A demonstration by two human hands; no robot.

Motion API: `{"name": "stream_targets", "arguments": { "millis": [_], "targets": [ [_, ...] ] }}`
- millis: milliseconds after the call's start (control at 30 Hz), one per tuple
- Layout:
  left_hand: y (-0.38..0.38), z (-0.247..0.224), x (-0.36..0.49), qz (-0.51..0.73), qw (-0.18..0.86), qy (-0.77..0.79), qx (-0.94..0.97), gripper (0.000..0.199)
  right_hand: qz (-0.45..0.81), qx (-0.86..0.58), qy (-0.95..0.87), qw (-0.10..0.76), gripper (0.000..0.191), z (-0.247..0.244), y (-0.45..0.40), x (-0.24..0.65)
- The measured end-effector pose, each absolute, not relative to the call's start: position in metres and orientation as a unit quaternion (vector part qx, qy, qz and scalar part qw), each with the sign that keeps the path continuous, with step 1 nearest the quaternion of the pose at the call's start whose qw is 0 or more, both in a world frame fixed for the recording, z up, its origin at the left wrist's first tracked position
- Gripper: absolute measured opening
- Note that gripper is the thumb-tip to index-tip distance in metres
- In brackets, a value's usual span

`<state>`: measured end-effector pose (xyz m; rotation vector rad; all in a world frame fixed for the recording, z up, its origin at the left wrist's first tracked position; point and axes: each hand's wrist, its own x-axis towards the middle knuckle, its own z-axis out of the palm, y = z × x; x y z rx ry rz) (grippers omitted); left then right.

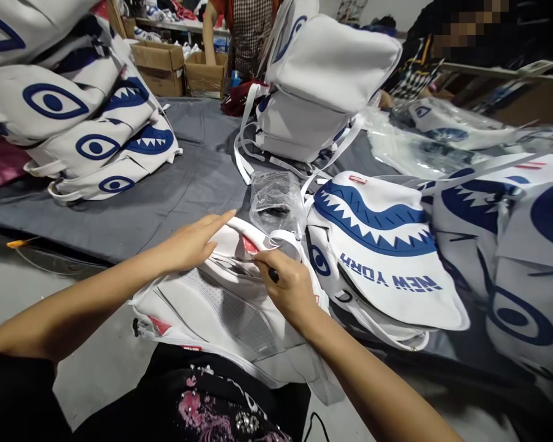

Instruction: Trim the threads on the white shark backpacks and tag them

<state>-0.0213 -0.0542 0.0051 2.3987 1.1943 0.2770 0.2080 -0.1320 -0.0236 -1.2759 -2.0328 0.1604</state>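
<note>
A white backpack [188, 307] with a grey mesh panel and red tags leans over the table edge toward my lap. My left hand [193, 242] lies on its upper edge, fingers stretched out and resting on the white fabric. Beside a red label [249, 245] on that edge, my right hand [286, 282] is closed around a slim tool with a black end [273, 274]. Its kind is mostly hidden by the fingers. Just beyond the hands sits a crumpled clear plastic bag [276, 193].
White backpacks [96, 147] with blue eyes and teeth are stacked at left. More stand at the back [327, 67] and right [373, 245] on the grey-covered table [188, 153]. Plastic-wrapped bags [442, 135] lie far right. Two people stand behind, near cardboard boxes [161, 64].
</note>
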Motion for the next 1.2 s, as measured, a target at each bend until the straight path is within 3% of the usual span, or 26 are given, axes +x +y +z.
{"name": "stream_targets", "arguments": {
  "millis": [133,267,500,800,867,1033,1200],
  "targets": [
    [-0.054,0.001,-0.024,0.122,0.226,0.422,0.869,0.073,0.118,-0.528,-0.782,0.311,0.016,-0.028,-0.128,0.203],
    [-0.055,-0.002,-0.03,0.156,0.232,0.395,0.875,0.07,0.197,-0.574,-0.77,0.197,0.012,-0.023,-0.12,0.193],
    [-0.056,-0.012,-0.033,0.253,0.259,0.426,0.829,0.058,0.124,-0.575,-0.809,-0.02,0.023,-0.01,-0.109,0.165],
    [-0.053,-0.025,-0.027,0.287,0.273,0.449,0.801,0.054,0.121,-0.556,-0.818,-0.079,0.03,-0.009,-0.094,0.148],
    [-0.052,-0.026,-0.029,0.291,0.28,0.441,0.802,0.054,0.118,-0.576,-0.808,-0.05,0.029,-0.004,-0.096,0.147],
    [-0.052,-0.027,-0.033,0.293,0.283,0.436,0.802,0.054,0.23,-0.601,-0.753,0.142,0.016,-0.013,-0.088,0.139],
    [-0.053,-0.027,-0.035,0.306,0.301,0.44,0.789,0.053,0.247,-0.602,-0.737,0.184,0.01,-0.024,-0.082,0.133]
  ]
}}
